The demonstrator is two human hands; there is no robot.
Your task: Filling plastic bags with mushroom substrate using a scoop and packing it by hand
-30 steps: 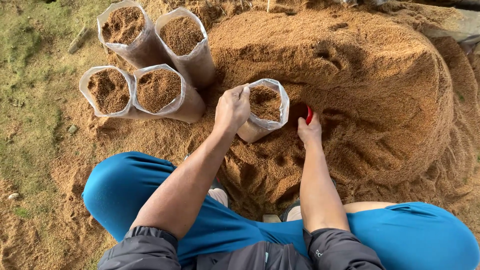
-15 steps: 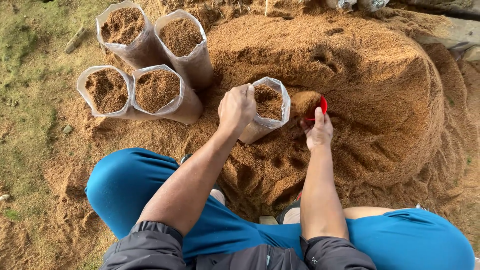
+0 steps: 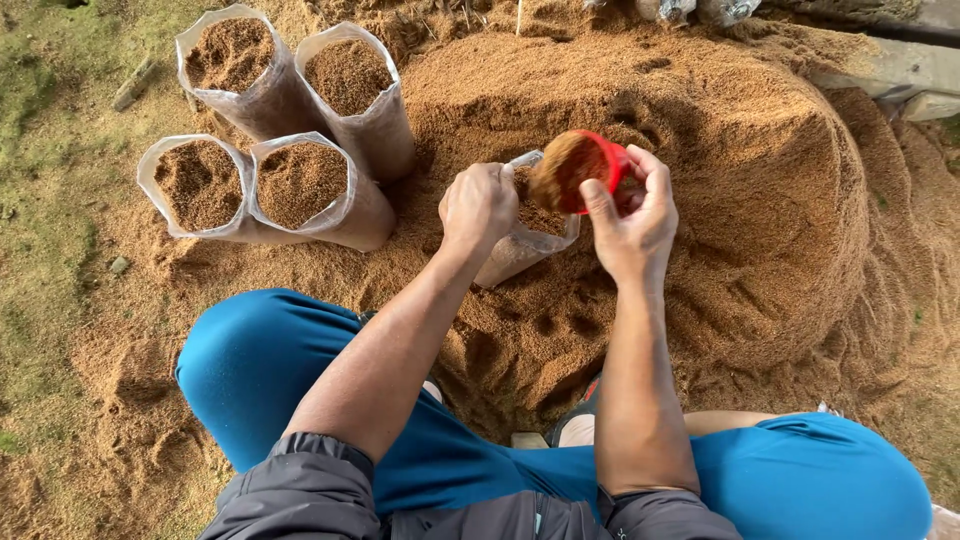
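A broad mound of reddish-brown sawdust-like material (image 3: 700, 200) filled the far and right part of the scene, its near slope dented with hollows. On the far left stood four filled clear plastic bags (image 3: 300, 185), upright, packed close together and well apart from the hands. The person squatted at the near edge, knees in blue trousers (image 3: 270, 370) spread to left and right.

Between the knees and the mound stood a fifth clear plastic bag, partly filled (image 3: 520, 245), its long axis leaning a little toward the far right, its mouth open upward. The left hand (image 3: 478, 205) was curled closed over the bag's left rim, holding the mouth open.

The right hand (image 3: 632, 225) pinched a small round red plastic cup heaped with the brown material (image 3: 580, 170), thumb on the near side and fingers wrapped round the far side. The cup was tilted with its mouth turned left toward the bag, and it hovered just above and to the right of the bag's opening. So the bag's mouth lay down and to the left of the cup, just beside it, with the left hand on the opposite rim; the right hand was the nearer one to the open side.
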